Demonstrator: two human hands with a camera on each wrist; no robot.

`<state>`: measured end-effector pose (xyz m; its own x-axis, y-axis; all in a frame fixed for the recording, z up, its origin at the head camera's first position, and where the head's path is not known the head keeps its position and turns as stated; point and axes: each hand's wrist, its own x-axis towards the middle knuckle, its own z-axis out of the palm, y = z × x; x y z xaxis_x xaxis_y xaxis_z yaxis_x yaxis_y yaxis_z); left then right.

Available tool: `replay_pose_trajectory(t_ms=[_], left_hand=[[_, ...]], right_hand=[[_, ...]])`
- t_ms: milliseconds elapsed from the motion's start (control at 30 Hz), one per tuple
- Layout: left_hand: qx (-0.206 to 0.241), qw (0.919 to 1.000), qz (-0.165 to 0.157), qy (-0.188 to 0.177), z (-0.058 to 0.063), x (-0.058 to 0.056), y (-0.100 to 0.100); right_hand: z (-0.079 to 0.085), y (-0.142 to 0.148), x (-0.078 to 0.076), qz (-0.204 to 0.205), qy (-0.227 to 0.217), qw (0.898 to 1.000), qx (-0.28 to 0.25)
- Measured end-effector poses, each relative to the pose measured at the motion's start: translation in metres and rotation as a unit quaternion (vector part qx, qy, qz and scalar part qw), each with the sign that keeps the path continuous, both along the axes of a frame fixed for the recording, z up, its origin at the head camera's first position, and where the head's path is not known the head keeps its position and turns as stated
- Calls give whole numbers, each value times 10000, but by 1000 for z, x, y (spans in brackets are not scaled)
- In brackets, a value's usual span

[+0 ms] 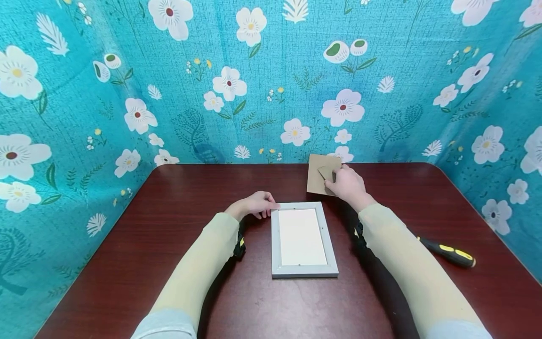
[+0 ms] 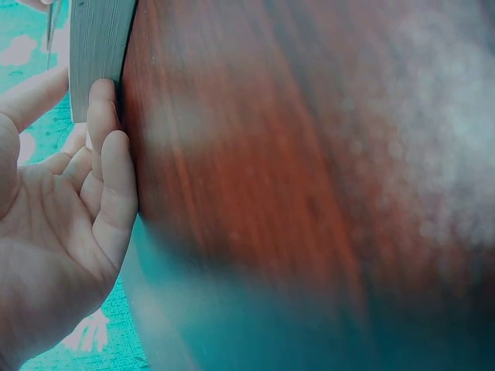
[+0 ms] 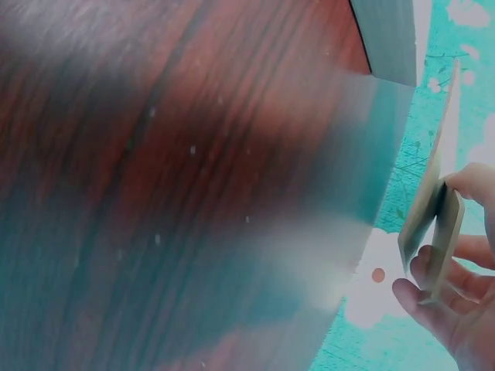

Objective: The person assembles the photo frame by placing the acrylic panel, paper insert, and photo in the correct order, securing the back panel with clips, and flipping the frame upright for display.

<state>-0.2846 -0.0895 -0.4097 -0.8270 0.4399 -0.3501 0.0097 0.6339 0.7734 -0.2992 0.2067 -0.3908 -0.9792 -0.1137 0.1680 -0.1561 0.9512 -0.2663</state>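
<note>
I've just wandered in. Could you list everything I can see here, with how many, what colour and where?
Picture frame: one, light grey, mid-table
White panel: one, white, inside the frame
Board: one, brown, beyond the frame and to its right
Flap: one, brown, on the board
Tool handle: one, black and yellow, right side of the table; its far end is hidden
Table: one, dark reddish brown, under everything
Cloth: turquoise with white flowers, behind and beside the table
Wrist devices: two, black, one at each wrist
Sleeves: two, mostly pale yellow-green, on both arms
Left hand: one, bare, pinching the frame's far left corner
Right hand: one, bare, gripping the flap
</note>
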Motion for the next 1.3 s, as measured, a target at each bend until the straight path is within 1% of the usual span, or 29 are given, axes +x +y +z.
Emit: replay_pose_trajectory(t_ms=[267, 433, 567, 800, 1067, 1300], left_hand=[[9, 10000, -3, -7, 2, 0, 0], [-13, 10000, -40, -12, 2, -1, 0], [-32, 10000, -38, -27, 1, -2, 0], [-22, 10000, 11, -20, -3, -3, 0], [2, 10000, 70, -48, -3, -2, 0], [22, 10000, 68, -52, -2, -1, 0]], right_hand=[[9, 0, 9, 177, 48, 9997, 140], [15, -3, 19, 305, 39, 9992, 255], [20, -5, 28, 438, 144, 9987, 235], [25, -8, 46, 709, 314, 9967, 239], [29, -11, 70, 982, 506, 9932, 353], [33, -12, 87, 1103, 472, 9925, 250]])
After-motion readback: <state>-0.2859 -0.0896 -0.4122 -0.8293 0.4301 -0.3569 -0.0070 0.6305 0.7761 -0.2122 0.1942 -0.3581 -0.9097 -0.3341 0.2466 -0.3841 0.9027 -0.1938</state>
